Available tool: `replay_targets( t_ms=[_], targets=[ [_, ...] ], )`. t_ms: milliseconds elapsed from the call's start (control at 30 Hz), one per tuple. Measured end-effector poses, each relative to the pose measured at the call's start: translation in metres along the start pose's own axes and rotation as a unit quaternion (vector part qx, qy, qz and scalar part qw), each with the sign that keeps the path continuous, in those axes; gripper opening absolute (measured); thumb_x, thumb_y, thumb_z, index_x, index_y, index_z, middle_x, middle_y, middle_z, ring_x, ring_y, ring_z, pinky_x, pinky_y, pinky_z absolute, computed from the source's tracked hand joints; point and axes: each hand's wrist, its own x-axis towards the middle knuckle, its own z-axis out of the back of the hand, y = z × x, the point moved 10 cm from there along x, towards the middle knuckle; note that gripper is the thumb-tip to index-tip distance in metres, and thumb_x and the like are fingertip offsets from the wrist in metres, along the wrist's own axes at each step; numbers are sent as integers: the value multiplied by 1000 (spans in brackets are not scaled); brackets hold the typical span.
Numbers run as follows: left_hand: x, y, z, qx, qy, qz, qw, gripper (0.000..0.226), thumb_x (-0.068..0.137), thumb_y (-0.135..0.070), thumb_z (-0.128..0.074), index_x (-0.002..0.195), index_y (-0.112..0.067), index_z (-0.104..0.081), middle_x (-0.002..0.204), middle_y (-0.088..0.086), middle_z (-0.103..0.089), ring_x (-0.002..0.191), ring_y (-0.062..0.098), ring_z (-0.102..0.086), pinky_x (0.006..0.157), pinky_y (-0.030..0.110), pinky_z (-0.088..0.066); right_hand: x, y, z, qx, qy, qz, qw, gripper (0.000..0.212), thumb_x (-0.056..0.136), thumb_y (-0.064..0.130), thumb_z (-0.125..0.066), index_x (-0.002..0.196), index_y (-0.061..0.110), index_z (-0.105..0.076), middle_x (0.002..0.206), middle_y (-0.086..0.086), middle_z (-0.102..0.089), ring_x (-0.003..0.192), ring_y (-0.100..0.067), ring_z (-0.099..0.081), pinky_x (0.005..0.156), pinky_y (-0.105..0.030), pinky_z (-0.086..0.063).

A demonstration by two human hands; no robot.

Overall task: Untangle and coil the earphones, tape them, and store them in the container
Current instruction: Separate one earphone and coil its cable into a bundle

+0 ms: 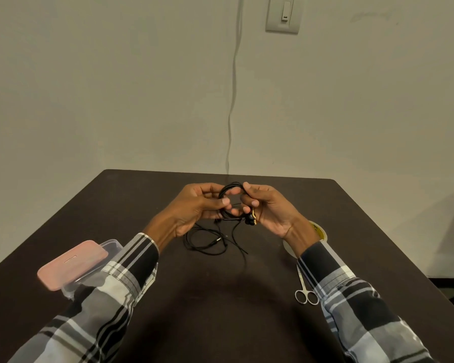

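Observation:
Black earphones (210, 242) are held above the dark table (220, 297), partly wound into a small coil between both hands. My left hand (194, 208) pinches the coil's left side. My right hand (268, 208) grips its right side, with the black-and-gold earbuds hanging under the fingers. The loose rest of the cable, with its plug, trails in loops on the table below. A clear container (113, 244) with a pink lid (72, 264) lying askew on it sits at the left, partly behind my left sleeve. A tape roll (319, 230) shows behind my right wrist.
Small silver scissors (305, 290) lie on the table at the right, next to my right sleeve. A thin white cable (232, 100) runs down the wall behind the table. The table's far edge is just beyond my hands.

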Motion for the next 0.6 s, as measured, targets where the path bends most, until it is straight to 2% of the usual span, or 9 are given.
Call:
replay_targets(
  t_ms=[133, 233, 300, 400, 433, 533, 600],
  targets=[
    [-2, 1, 8, 62, 4, 15, 998, 33, 86, 0, -69, 119, -6, -68, 112, 10, -74, 106, 22, -70, 85, 31, -59, -2, -2, 3, -20, -11, -13, 1000, 28, 97, 19, -56, 103, -4, -72, 53, 4, -41, 53, -11, -55, 74, -34, -60],
    [-3, -2, 5, 149, -4, 14, 989, 33, 90, 4, -62, 117, -14, -70, 107, 3, -76, 105, 17, -70, 83, 29, -58, -1, -5, 1, -41, -15, -22, 999, 29, 97, 19, -57, 105, -5, -71, 54, 4, -39, 52, -11, -52, 78, -36, -60],
    [-3, -8, 8, 257, -44, -5, 965, 30, 90, 2, -62, 113, -16, -72, 101, 1, -77, 99, 17, -72, 85, 30, -58, 1, -6, 0, -59, -19, -20, 998, 30, 96, 20, -59, 107, -6, -70, 55, 4, -38, 53, -11, -50, 80, -38, -60],
    [-4, -20, 10, 407, -103, -33, 907, 20, 87, -10, -68, 104, -16, -75, 91, 0, -76, 89, 12, -71, 79, 24, -53, 3, -5, 0, -84, -32, -13, 996, 26, 100, 17, -57, 105, -5, -71, 56, 3, -35, 53, -12, -49, 81, -39, -60],
    [-4, -21, 13, 419, -125, -31, 899, 16, 86, -12, -70, 101, -15, -75, 87, 0, -76, 83, 12, -72, 77, 25, -55, 3, -5, 0, -94, -36, -12, 995, 25, 100, 16, -57, 105, -4, -71, 56, 2, -35, 52, -12, -49, 81, -40, -60],
    [-5, -22, 19, 396, -158, -24, 904, 9, 82, -11, -74, 90, -13, -70, 72, 3, -74, 66, 10, -72, 74, 32, -59, 3, -3, 2, -132, -42, -10, 990, 24, 101, 17, -58, 103, -2, -72, 57, 2, -36, 53, -12, -50, 85, -42, -60],
    [-4, -22, 19, 392, -160, -25, 906, 11, 80, -8, -76, 88, -13, -70, 70, 0, -72, 61, 5, -68, 67, 26, -56, 3, -2, 2, -154, -41, -9, 987, 25, 101, 18, -58, 105, -2, -72, 56, 2, -37, 54, -12, -51, 88, -44, -58]
  ],
)
